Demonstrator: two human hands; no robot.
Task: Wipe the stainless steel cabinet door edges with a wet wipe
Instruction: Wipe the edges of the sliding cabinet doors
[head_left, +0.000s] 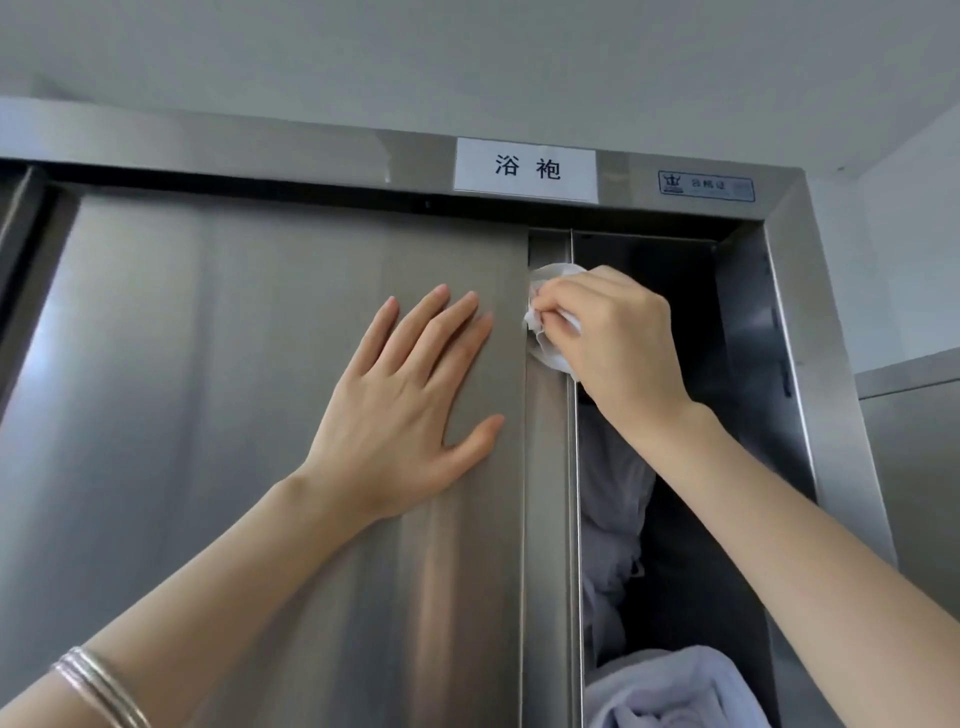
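Head: wipe (551, 357) on door edge (548, 467), linens (613, 493) behind.

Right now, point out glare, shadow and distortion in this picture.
Head view: streaky glare runs down the cabinet door below the left hand; head view: the compartment behind the right hand and wet wipe is deep shadow; head view: the wide lens slants the top frame.

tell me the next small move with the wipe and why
Probably slide the right hand down, dragging the wet wipe along the door edge: the wipe sits near its top, most of it lies below, and the left hand braces the cabinet door.
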